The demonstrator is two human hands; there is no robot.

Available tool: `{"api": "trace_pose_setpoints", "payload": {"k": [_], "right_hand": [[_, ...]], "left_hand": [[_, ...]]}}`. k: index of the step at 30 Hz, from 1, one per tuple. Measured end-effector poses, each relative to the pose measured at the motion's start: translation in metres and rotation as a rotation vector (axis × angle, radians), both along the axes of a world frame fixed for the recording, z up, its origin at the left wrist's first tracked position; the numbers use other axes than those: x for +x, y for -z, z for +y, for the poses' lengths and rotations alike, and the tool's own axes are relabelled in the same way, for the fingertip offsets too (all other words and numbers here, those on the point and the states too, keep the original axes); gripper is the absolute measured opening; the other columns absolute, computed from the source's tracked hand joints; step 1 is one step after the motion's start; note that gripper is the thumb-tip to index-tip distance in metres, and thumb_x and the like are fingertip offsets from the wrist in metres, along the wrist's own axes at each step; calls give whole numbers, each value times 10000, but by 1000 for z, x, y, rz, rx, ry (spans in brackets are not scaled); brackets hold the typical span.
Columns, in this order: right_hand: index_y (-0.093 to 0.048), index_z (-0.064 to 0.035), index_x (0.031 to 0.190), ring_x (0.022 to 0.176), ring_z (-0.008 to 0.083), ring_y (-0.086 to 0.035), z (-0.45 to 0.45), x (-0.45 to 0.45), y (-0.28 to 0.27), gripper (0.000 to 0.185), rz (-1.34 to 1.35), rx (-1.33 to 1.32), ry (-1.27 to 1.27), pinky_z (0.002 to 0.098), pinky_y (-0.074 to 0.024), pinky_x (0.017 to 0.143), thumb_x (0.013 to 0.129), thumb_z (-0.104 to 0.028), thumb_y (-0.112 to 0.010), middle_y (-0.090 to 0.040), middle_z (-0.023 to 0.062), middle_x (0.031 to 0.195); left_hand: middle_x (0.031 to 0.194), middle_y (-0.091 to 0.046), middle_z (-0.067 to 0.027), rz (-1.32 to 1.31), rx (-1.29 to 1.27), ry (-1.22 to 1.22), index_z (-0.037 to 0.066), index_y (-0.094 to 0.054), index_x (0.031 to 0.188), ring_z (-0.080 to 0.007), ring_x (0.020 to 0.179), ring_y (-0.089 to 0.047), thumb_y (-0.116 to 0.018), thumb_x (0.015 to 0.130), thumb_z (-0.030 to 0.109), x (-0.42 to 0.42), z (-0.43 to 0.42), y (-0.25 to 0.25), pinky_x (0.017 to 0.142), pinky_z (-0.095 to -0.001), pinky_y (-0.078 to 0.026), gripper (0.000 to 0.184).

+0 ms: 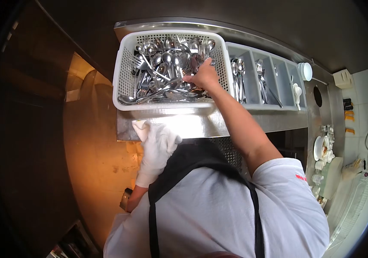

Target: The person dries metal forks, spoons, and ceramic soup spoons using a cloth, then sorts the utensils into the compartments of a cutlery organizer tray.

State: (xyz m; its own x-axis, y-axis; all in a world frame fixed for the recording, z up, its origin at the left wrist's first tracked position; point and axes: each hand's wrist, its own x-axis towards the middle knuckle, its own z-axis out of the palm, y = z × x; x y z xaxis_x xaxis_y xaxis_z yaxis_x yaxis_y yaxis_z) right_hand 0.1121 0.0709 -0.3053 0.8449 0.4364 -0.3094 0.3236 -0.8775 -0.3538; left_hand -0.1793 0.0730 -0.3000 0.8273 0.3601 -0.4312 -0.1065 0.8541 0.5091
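As right hand [204,78] touches cutlery [165,64], thumb [187,78] spread

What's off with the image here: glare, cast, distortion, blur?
Head view: harsh glare on the steel counter below the white basket; bright highlights on the cutlery; orange cast left of the gloved left hand; wide-angle curvature bowing the rear ledge; black corners; no obvious motion blur on the right hand.
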Motion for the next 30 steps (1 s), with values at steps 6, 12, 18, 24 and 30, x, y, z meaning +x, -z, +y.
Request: {"api": "trace_pose_setpoints", "payload": {"k": [6,12,18,24,30], "right_hand": [[-239,41,1409,1052,391,-681,-1,8,1,986,44,133,65,433,-523,942,705,-300,-840,-678,270,1134],[-280,30,1376,1059,423,-667,2,14,8,944,32,220,132,441,-516,955,693,-276,-855,-672,287,1126],[-320,-51,1355,1022,445,-671,-7,7,-14,827,-80,415,193,478,-520,922,725,-234,-823,-687,272,1085],[-317,-80,1400,931,462,-680,-13,21,-33,810,-242,764,182,512,-525,829,748,-218,-777,-707,245,995],[-372,-81,1334,889,311,-709,-28,49,-45,782,-176,1062,-13,397,-546,822,691,-72,-817,-707,155,973]], "left_hand": [[792,-634,-112,85,170,94,24,-584,895,-193,776,-594,-393,1047,465,7,-4,4,654,-301,-476,504],[801,-640,-139,144,607,42,25,-555,863,-234,828,-602,-382,1045,471,7,-15,34,738,-333,-509,512],[800,-625,-89,-36,147,117,96,-512,1073,-172,615,-552,-427,1054,410,1,-4,-9,523,-269,-439,325],[729,-606,-127,19,158,27,48,-554,952,-245,732,-615,-358,1037,451,1,-8,2,623,-346,-541,457],[732,-611,-130,37,158,66,56,-574,947,-244,738,-621,-348,1036,458,5,-17,-24,646,-374,-551,470]]}}
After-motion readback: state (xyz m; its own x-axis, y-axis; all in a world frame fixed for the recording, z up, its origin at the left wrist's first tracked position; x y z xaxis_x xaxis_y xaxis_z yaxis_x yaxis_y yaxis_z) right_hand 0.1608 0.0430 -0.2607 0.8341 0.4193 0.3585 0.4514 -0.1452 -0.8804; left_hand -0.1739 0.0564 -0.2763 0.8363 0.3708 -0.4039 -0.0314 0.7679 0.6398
